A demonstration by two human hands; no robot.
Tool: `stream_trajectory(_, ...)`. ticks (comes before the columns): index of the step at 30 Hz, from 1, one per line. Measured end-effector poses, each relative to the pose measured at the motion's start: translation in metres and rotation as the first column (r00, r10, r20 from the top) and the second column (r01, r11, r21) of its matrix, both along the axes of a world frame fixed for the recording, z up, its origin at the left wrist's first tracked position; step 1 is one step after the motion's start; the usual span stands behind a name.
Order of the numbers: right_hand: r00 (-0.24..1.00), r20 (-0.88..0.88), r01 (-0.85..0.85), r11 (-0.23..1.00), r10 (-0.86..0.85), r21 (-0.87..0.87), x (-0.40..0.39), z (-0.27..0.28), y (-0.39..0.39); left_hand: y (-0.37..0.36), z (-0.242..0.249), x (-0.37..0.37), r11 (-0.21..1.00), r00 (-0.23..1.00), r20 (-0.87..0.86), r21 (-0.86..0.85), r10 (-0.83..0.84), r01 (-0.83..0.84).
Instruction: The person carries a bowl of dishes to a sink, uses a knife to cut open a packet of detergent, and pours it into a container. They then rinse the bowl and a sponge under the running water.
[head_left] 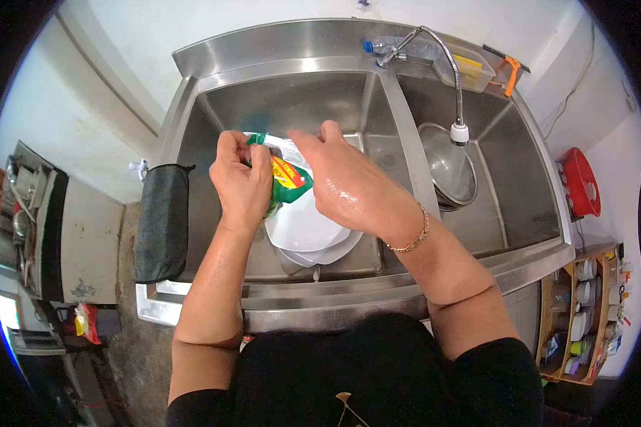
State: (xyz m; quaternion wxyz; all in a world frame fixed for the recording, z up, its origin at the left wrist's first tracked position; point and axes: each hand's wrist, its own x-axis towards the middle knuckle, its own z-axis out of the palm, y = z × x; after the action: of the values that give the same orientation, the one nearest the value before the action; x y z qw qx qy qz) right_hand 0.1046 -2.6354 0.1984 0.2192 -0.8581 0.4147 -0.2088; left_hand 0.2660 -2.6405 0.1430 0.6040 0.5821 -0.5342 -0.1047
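Packet [290,182], green and printed, hung above white dishes [305,229] in the sink basin [285,99], pinched near its top by the left hand [243,172] and right hand [356,183]; the step looked like working at that end, the next move seemingly calling for a steady two-sided grip

The packet [290,181] is green, white, yellow and red, the plates [305,226] white, the cloth [163,226] dark grey.

Steel double sink [408,146]: white plates [303,226], left basin [292,96]; bowl [441,167], seemingly metal, right basin [530,210].
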Motion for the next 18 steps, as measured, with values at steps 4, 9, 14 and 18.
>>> stream_trajectory(4,1.0,0.022,-0.018,0.999,0.017,0.043,0.006,0.0,0.0,0.009,0.011,-0.006,0.998,0.966,0.256,-0.064,0.023,-0.007)
stream_trajectory(9,0.998,0.062,0.015,0.999,-0.017,0.03,0.004,-0.005,-0.007,0.005,0.005,-0.012,0.976,0.936,0.352,-0.211,0.021,0.058)
stream_trajectory(14,0.999,0.024,0.021,0.995,-0.023,0.092,-0.007,0.003,-0.009,0.006,0.008,-0.006,0.952,0.894,0.42,-0.305,0.155,-0.022)
stream_trajectory(18,0.997,0.044,0.066,0.994,-0.07,0.083,0.01,-0.012,-0.016,0.004,0.006,-0.01,0.936,0.866,0.48,-0.349,0.137,0.045)
